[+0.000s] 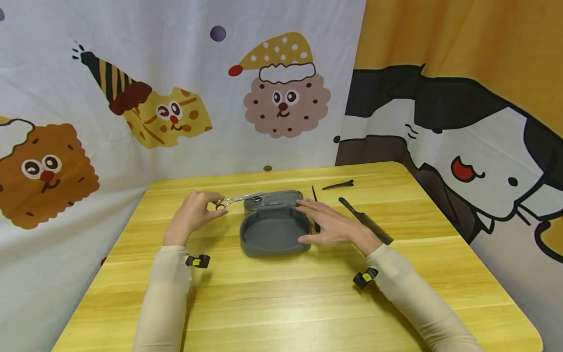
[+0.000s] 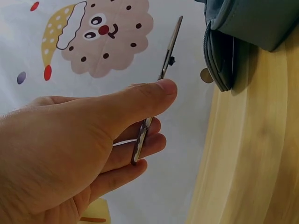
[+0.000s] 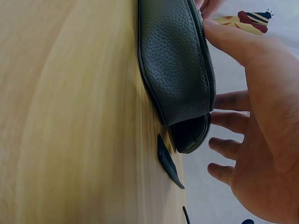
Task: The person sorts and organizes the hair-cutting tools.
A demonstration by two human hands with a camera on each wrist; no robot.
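My left hand (image 1: 193, 215) pinches a pair of silver scissors (image 1: 237, 199) by the finger rings, thumb on one side and fingers on the other. The blades point right, over the flipped-back lid (image 1: 283, 198) of a grey zip case (image 1: 276, 247). That case stands unzipped on the table, its dark inside facing up. In the left wrist view the scissors (image 2: 170, 49) appear nearly edge-on. My right hand (image 1: 330, 225) is at the case's right side with fingers spread, fingertips right at the rim and lid. Pebbled leather covers the case (image 3: 175, 60) in the right wrist view.
Right of the case lie a black comb (image 1: 374, 227) and a black hair clip (image 1: 337, 185). Another slim black clip (image 1: 314, 194) is partly hidden behind my right hand. The wooden table (image 1: 272, 303) ends at a printed cloth (image 1: 184, 161) behind it.
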